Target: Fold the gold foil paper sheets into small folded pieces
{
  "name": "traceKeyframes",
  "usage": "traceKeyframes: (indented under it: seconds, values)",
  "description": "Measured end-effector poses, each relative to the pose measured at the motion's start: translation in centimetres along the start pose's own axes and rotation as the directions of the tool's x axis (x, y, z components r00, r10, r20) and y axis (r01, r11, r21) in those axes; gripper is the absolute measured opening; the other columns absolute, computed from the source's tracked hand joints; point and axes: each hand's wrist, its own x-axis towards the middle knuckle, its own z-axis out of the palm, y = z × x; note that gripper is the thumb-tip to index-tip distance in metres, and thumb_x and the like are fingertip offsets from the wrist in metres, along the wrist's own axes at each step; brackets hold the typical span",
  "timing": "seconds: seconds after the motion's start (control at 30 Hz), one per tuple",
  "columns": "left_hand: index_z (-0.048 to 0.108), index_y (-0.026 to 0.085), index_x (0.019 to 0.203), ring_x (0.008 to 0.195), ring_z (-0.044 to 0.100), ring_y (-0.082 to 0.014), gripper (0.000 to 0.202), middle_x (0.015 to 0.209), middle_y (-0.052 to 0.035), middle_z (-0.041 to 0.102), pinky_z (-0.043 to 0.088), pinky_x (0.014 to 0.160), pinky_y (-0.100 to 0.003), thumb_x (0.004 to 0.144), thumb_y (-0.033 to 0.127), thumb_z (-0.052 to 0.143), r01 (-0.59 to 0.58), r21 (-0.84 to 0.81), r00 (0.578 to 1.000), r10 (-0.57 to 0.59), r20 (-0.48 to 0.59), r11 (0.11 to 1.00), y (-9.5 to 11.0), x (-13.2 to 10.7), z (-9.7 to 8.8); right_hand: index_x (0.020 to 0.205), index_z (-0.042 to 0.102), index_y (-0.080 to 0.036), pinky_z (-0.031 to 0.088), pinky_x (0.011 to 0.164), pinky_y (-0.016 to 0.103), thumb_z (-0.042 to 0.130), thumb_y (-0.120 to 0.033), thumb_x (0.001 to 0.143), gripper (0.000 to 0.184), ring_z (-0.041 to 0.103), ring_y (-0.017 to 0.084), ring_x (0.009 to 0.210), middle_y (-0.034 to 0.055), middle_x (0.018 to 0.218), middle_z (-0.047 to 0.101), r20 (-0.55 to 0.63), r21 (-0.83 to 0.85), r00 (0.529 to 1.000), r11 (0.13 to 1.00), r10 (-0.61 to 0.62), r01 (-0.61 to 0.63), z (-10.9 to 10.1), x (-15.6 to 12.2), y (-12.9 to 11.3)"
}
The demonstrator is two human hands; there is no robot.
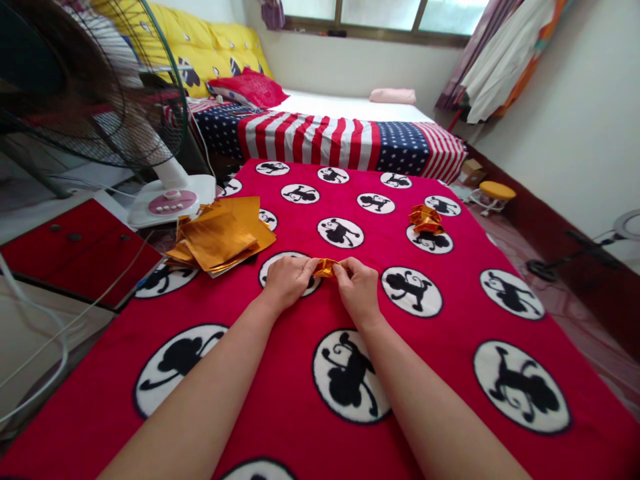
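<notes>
Between my two hands is a small folded piece of gold foil paper, held just above the red cloth. My left hand pinches its left end, fingers closed. The right end is pinched by my right hand, also closed. To the left lies a loose stack of flat gold foil sheets, some edges showing paler paper. On the far right of the cloth sit folded gold foil pieces, bunched close together; their exact number I cannot tell.
The red cloth has black monkey figures in white circles. A floor fan stands at the left beside a red-fronted cabinet. Beyond is a bed with a stars-and-stripes cover. At the right are a yellow stool and a box.
</notes>
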Motion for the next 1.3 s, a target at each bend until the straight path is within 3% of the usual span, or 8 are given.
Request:
traceKeyframes:
  seconds: [0.17, 0.3, 0.5, 0.87, 1.03, 1.3]
  values:
    - [0.057, 0.016, 0.058, 0.055, 0.047, -0.0135, 0.051, 0.057, -0.0026, 0.056, 0.025, 0.055, -0.028, 0.094, 0.045, 0.034, -0.028, -0.255, 1.0, 0.031, 0.006, 0.967, -0.5, 0.2, 0.3, 0.069, 0.065, -0.019, 0.036, 0.056, 0.025, 0.054, -0.027, 0.085, 0.021, 0.053, 0.014, 0.054, -0.0002, 0.058, 0.061, 0.014, 0.046, 1.0, 0.999, 0.015, -0.015, 0.0, 0.0, 0.0]
    - [0.049, 0.017, 0.054, 0.054, 0.043, -0.0121, 0.051, 0.053, -0.0002, 0.048, 0.026, 0.054, -0.026, 0.093, 0.047, 0.035, -0.069, -0.403, 0.997, 0.076, 0.003, 0.913, -1.0, 0.3, 0.6, 0.07, 0.067, -0.018, 0.036, 0.056, 0.025, 0.055, -0.028, 0.084, 0.021, 0.053, 0.013, 0.054, -0.0004, 0.059, 0.061, 0.016, 0.078, 1.0, 0.997, 0.018, -0.019, 0.1, -0.1, 0.1]
    - [0.054, 0.016, 0.057, 0.054, 0.045, -0.0125, 0.048, 0.055, -0.0019, 0.053, 0.026, 0.055, -0.027, 0.093, 0.042, 0.035, -0.055, -0.291, 0.998, 0.048, -0.029, 0.955, -0.6, 0.3, 0.6, 0.07, 0.066, -0.017, 0.036, 0.056, 0.024, 0.055, -0.031, 0.084, 0.023, 0.051, 0.013, 0.054, -0.0017, 0.058, 0.059, 0.032, 0.196, 0.998, 0.979, 0.053, -0.058, -0.1, -0.1, -0.2]
    - [0.066, 0.017, 0.066, 0.059, 0.053, -0.0162, 0.048, 0.064, -0.0058, 0.064, 0.027, 0.056, -0.028, 0.095, 0.04, 0.034, -0.039, -0.111, 0.999, 0.042, 0.024, 0.993, 0.0, 0.2, 0.1, 0.061, 0.06, -0.018, 0.034, 0.053, 0.024, 0.056, -0.037, 0.083, 0.028, 0.043, 0.011, 0.051, -0.0041, 0.052, 0.051, 0.037, 0.328, 0.987, 0.932, 0.155, -0.158, -0.3, -0.1, -0.4]
    - [0.06, 0.017, 0.061, 0.056, 0.05, -0.0149, 0.047, 0.059, -0.0043, 0.059, 0.026, 0.056, -0.028, 0.093, 0.04, 0.035, -0.039, -0.166, 0.999, 0.042, 0.019, 0.985, -0.1, 0.2, 0.1, 0.062, 0.059, -0.018, 0.034, 0.054, 0.024, 0.056, -0.037, 0.083, 0.028, 0.043, 0.011, 0.052, -0.0043, 0.053, 0.049, 0.022, 0.331, 0.988, 0.932, 0.151, -0.149, -0.4, 0.0, -0.8]
    - [0.043, 0.018, 0.057, 0.053, 0.04, -0.012, 0.047, 0.054, 0.0005, 0.043, 0.026, 0.052, -0.026, 0.091, 0.05, 0.034, -0.025, -0.473, 0.999, 0.043, 0.027, 0.881, -0.9, 0.3, 0.8, 0.065, 0.061, -0.018, 0.035, 0.055, 0.024, 0.055, -0.036, 0.084, 0.027, 0.046, 0.012, 0.054, -0.0033, 0.056, 0.053, 0.025, 0.3, 0.992, 0.946, 0.123, -0.124, -0.3, -0.2, -0.8]
